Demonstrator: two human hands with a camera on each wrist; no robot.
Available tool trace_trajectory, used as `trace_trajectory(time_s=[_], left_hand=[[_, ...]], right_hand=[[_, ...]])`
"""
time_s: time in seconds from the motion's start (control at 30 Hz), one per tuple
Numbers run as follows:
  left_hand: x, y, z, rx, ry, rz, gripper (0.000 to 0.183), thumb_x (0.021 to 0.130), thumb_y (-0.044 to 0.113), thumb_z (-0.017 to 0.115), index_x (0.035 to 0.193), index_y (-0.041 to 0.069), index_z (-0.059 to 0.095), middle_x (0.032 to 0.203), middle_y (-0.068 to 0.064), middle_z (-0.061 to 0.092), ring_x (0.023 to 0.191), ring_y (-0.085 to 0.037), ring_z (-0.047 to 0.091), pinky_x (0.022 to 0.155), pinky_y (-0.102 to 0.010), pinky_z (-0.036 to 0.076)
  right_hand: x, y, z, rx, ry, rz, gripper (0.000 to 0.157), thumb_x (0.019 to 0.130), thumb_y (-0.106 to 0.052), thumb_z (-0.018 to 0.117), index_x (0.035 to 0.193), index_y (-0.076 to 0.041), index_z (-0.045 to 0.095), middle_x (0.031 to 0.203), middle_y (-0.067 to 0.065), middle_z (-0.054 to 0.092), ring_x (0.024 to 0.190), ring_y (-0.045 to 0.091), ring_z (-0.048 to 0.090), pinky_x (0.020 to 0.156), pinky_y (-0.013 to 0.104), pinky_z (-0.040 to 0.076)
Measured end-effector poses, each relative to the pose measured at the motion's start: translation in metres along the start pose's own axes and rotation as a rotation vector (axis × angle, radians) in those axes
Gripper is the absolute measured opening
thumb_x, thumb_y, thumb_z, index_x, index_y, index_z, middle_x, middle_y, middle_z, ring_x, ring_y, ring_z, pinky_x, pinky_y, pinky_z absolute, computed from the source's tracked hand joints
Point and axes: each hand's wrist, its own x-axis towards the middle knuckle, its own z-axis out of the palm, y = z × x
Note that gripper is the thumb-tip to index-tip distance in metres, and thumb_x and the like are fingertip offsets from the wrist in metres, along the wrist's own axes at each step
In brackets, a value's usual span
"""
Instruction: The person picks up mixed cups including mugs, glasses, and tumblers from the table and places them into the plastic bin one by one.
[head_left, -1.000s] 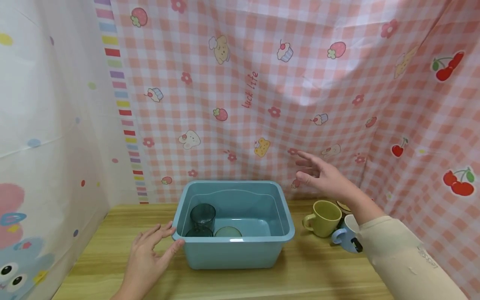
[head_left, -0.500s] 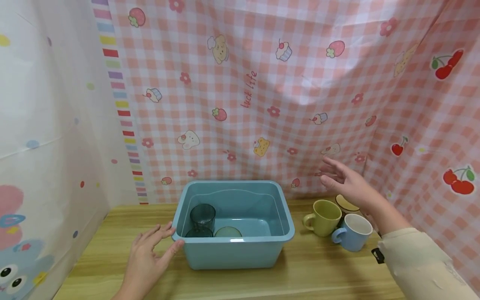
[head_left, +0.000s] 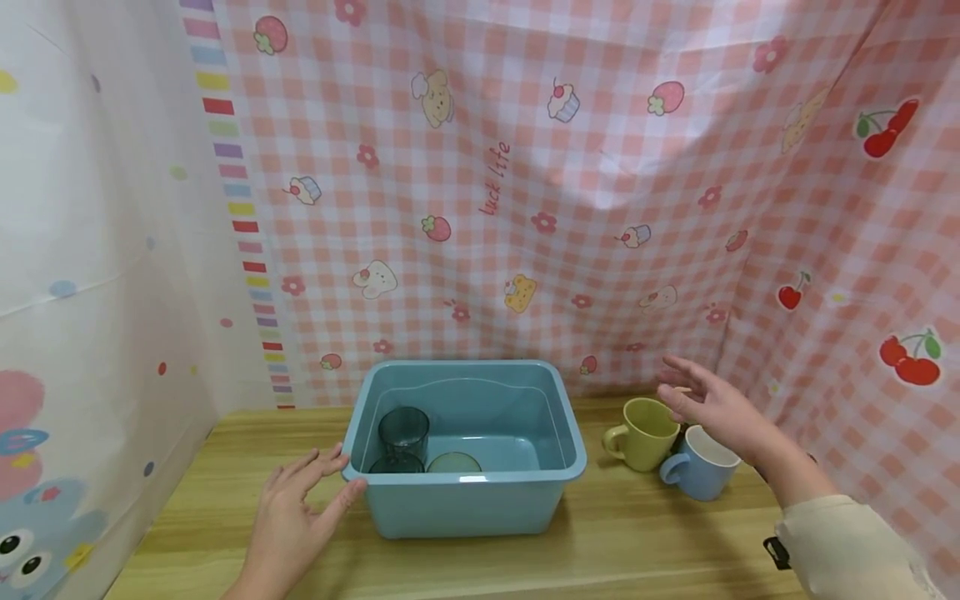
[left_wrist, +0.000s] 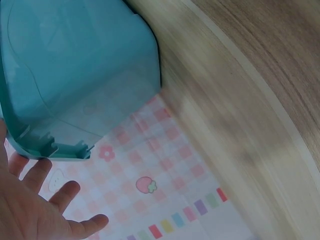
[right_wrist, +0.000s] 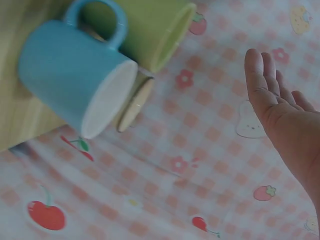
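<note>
A blue plastic tub (head_left: 465,510) stands on the wooden table. My left hand (head_left: 288,517) touches its front left corner with relaxed, spread fingers, and the left wrist view shows the fingertips at the tub's rim (left_wrist: 47,156). Inside the tub are two dark glass cups, one of them an upright dark cup (head_left: 405,433), and a pale greenish cup (head_left: 453,463). On the right, my right hand (head_left: 720,412) hovers with loose fingers over a yellow-green mug (head_left: 643,440) and a light blue mug (head_left: 703,468). It holds nothing.
Behind the mugs, a brownish-rimmed cup (right_wrist: 136,105) shows in the right wrist view; the hand hides it in the head view. A pink checked cloth (head_left: 480,208) hangs behind the table (head_left: 247,467). A white patterned cloth (head_left: 112,250) hangs at the left.
My right hand has moved right and down, from beside the tub to over the mugs. The left hand has stayed at the tub's corner.
</note>
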Motion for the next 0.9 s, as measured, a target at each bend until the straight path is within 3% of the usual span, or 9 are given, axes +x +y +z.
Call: trace_trajectory(time_s=[0.37, 0.6, 0.9], left_hand=[[0.0, -0.001, 0.0, 0.009, 0.007, 0.029, 0.038, 0.084, 0.024, 0.093, 0.117, 0.01, 0.081, 0.134, -0.009, 0.077, 0.124, -0.054, 0.067, 0.102, -0.086, 0.037], [0.0, -0.001, 0.0, -0.005, 0.032, 0.055, 0.038, 0.081, 0.021, 0.094, 0.115, 0.009, 0.082, 0.132, -0.009, 0.078, 0.122, -0.054, 0.068, 0.101, -0.086, 0.037], [-0.001, -0.002, 0.001, -0.005, 0.032, 0.056, 0.037, 0.082, 0.02, 0.094, 0.115, 0.009, 0.082, 0.131, -0.01, 0.078, 0.121, -0.053, 0.069, 0.103, -0.081, 0.04]], right_hand=[[-0.018, 0.031, 0.035, 0.108, -0.077, 0.061, 0.074, 0.114, -0.035, 0.053, 0.17, -0.002, 0.017, 0.166, 0.036, 0.037, 0.144, 0.052, 0.053, 0.1, 0.042, 0.063], [-0.014, 0.035, 0.062, 0.155, -0.151, 0.101, 0.077, 0.113, -0.035, 0.055, 0.17, -0.002, 0.015, 0.167, 0.035, 0.036, 0.144, 0.05, 0.052, 0.103, 0.048, 0.061], [-0.001, 0.035, 0.089, 0.175, -0.16, 0.158, 0.079, 0.111, -0.038, 0.059, 0.169, -0.003, 0.019, 0.166, 0.032, 0.039, 0.144, 0.044, 0.054, 0.104, 0.052, 0.06]])
